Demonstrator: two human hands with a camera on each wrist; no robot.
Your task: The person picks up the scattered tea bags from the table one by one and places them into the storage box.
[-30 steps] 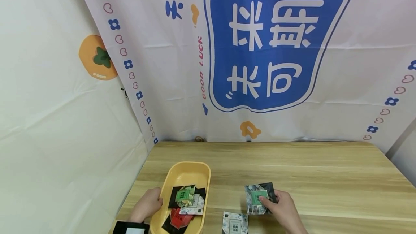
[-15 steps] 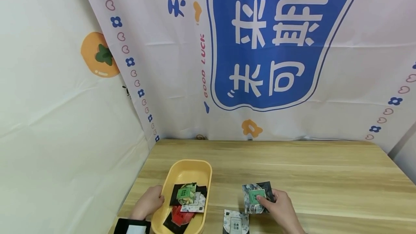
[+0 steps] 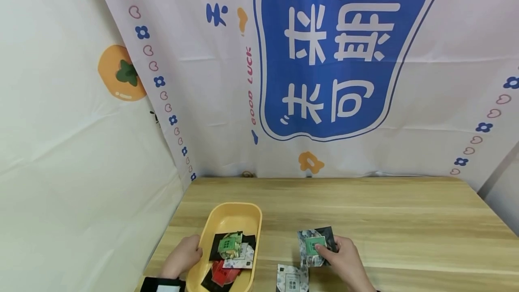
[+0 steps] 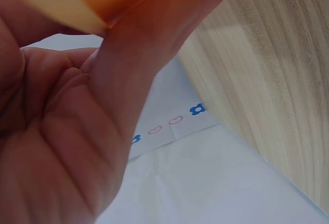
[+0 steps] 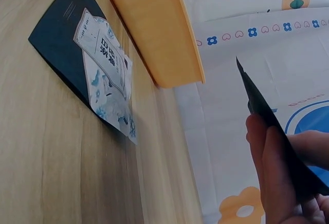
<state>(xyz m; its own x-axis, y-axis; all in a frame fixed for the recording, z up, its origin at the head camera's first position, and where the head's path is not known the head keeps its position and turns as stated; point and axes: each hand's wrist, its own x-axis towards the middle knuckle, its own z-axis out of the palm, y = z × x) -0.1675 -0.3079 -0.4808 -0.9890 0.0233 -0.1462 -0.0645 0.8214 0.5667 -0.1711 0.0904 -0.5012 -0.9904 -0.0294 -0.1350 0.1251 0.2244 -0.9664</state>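
My left hand [image 3: 182,256] grips the left side of a yellow plastic tray [image 3: 235,219]; in the left wrist view its fingers meet the blurred tray rim [image 4: 77,3]. Inside the tray lie a black sachet with a green label [image 3: 230,244], one with a white patterned label [image 3: 245,257] and one with a red label [image 3: 224,274]. My right hand [image 3: 344,260] pinches a dark sachet with a grey-patterned front and green label [image 3: 307,235], seen edge-on in the right wrist view. Below it, a black sachet with a white-and-blue label [image 5: 105,59] lies on the table.
The wooden table [image 3: 385,220] reaches back to a white printed cloth [image 3: 223,125] with a large blue emblem. Another white cloth surface [image 3: 81,170] stands along the left edge.
My right hand has drifted slightly left with the sachet, which now overlaps the top corner of the one on the table. The left hand keeps its hold on the tray.
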